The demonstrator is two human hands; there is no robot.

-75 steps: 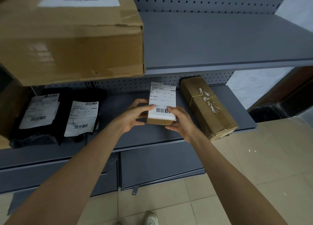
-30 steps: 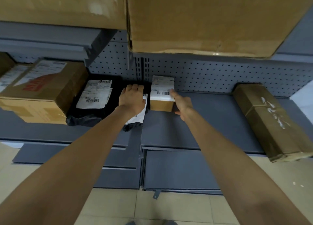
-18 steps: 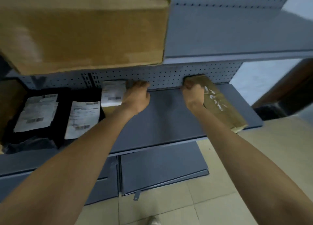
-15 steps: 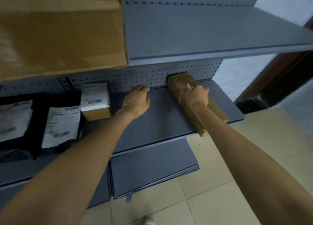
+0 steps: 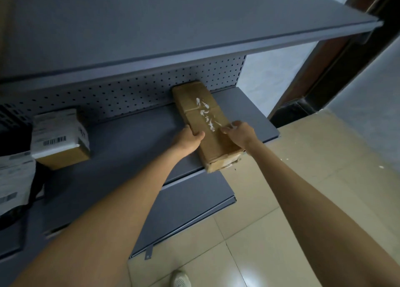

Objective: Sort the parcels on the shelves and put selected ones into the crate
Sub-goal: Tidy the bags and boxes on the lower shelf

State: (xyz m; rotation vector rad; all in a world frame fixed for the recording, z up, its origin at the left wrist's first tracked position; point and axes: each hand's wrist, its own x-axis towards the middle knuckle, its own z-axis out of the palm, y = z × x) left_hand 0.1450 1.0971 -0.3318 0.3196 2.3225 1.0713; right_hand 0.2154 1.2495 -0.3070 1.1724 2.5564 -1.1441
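Observation:
A long brown cardboard parcel (image 5: 202, 113) with torn white label scraps lies on the grey shelf (image 5: 134, 139), its near end over the shelf's front edge. My left hand (image 5: 187, 140) grips its left side with the thumb on top. My right hand (image 5: 239, 133) holds its right side. A small brown box with a white barcode label (image 5: 59, 137) sits on the same shelf at the left. No crate is in view.
A black bag with a white label (image 5: 15, 178) lies at the far left edge. An upper grey shelf (image 5: 194, 27) overhangs. A lower grey shelf (image 5: 190, 206) juts out below. Beige tiled floor (image 5: 303, 178) and a dark door frame (image 5: 337, 59) are at the right.
I set the small labelled box down at the left of the shelf and let go. Both hands moved right, and now both hold the long brown parcel.

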